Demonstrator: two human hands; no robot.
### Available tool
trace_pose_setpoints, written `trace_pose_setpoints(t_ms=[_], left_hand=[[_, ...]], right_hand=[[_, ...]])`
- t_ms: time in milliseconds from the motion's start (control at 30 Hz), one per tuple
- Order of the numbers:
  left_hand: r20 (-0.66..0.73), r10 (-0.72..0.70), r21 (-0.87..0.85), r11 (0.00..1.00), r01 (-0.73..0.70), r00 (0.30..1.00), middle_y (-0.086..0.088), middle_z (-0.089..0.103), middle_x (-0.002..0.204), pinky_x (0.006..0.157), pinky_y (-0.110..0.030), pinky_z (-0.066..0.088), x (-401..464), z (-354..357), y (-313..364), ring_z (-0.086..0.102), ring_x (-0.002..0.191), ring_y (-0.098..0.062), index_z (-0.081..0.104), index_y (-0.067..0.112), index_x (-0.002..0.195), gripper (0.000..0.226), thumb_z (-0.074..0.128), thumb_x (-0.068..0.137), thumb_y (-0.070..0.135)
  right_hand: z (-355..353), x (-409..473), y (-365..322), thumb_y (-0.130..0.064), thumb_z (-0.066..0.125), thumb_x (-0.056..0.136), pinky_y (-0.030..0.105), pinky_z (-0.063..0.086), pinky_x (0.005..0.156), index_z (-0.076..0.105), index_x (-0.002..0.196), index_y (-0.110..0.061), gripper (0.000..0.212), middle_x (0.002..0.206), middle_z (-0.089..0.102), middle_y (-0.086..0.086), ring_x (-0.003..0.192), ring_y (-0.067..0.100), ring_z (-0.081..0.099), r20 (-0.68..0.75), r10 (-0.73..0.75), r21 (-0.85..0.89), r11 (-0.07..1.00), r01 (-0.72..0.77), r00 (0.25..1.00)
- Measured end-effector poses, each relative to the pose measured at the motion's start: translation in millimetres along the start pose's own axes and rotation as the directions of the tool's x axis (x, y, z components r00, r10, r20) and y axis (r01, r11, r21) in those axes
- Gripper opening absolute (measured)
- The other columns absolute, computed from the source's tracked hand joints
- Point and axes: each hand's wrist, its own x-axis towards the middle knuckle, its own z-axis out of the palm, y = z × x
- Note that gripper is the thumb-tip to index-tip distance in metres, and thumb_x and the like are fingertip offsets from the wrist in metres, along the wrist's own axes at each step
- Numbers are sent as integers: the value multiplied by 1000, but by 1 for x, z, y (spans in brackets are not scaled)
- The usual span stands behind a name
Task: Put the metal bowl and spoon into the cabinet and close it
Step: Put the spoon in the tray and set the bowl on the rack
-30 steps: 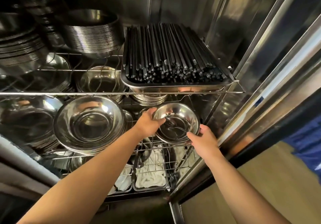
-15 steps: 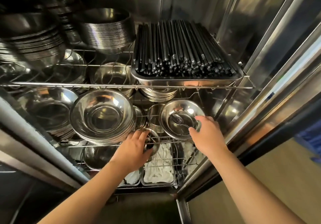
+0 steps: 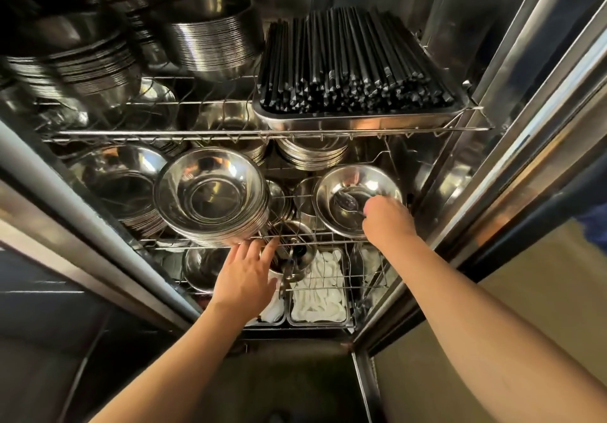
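pinching the spoon (image 3: 348,204) in the bowl (image 3: 357,200), right hand (image 3: 387,220) fingers closed.

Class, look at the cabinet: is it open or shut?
Open. The cabinet shelves and stacked bowls show, and both hands reach inside.

Top shelf: you have the chopstick tray (image 3: 358,120) right, plate stacks (image 3: 210,41) left.
Middle shelf: your metal bowl (image 3: 335,186) sits right, spoon (image 3: 348,204) inside; bowl stack (image 3: 210,196) left.
Bottom shelf: cloth trays (image 3: 317,294) under the bowl.
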Motion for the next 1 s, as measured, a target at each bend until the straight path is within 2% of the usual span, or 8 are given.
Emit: trace_pose_setpoints(t_ms=[200,267,367,467,533,833,933,1000], left_hand=[[11,-12,-22,1000,13,1000,-10,34,156,122,-49,18,-5,3,3,24,148,-32,6,20,159,95,60,87,51],[19,-28,-45,999,29,999,-10,28,160,123,-48,16,-6,6,3,18,150,-32,2,22,159,99,63,86,49],[38,-45,-65,997,47,998,-11,21,164,124,-48,14,-6,10,3,13,152,-31,-4,23,159,101,63,87,47],[43,-48,-67,997,50,998,-9,22,163,123,-49,17,-5,11,2,14,152,-30,-3,22,159,102,64,87,46],[34,-41,-54,998,43,999,-9,25,161,122,-49,19,-4,10,2,16,151,-30,-1,21,159,102,66,85,45],[52,-60,-89,994,64,997,-10,23,162,123,-48,15,-6,5,3,14,151,-31,3,21,159,99,67,85,38],[57,-72,-110,991,78,996,-10,23,162,123,-48,15,-7,2,4,13,152,-31,5,21,159,97,67,86,37],[59,-72,-113,990,78,996,-10,23,162,123,-49,15,-6,1,5,13,151,-31,6,21,159,97,67,86,38]], right_hand=[[4,-7,5,-9,56,93,32,49,62,74,91,-11,18,79,66,6,71,26,60,-70,-42,60,997,46,997],[2,-17,5,-13,54,95,31,48,61,73,89,-14,20,77,67,4,73,26,63,-93,-74,132,988,86,993],[-5,-39,4,-19,56,97,29,55,69,75,106,-20,21,93,75,-2,83,18,68,-94,-131,331,931,156,987],[-10,-66,3,-22,61,96,11,45,70,75,111,-22,21,104,76,-9,91,6,69,-40,-232,461,859,224,972],[-6,-83,5,-25,63,95,9,41,68,75,109,-25,18,103,76,-12,88,1,67,34,-289,516,825,231,957],[63,-99,13,-24,68,93,11,41,68,75,113,-20,22,105,72,-8,88,-1,62,390,-278,671,739,-64,878],[82,-81,1,-16,66,90,16,44,60,75,111,-15,23,91,67,-12,78,5,61,514,-173,675,686,-271,840],[93,-65,-9,-11,63,89,23,45,61,76,104,-2,22,78,64,-13,72,8,59,573,-132,639,689,-341,809]])
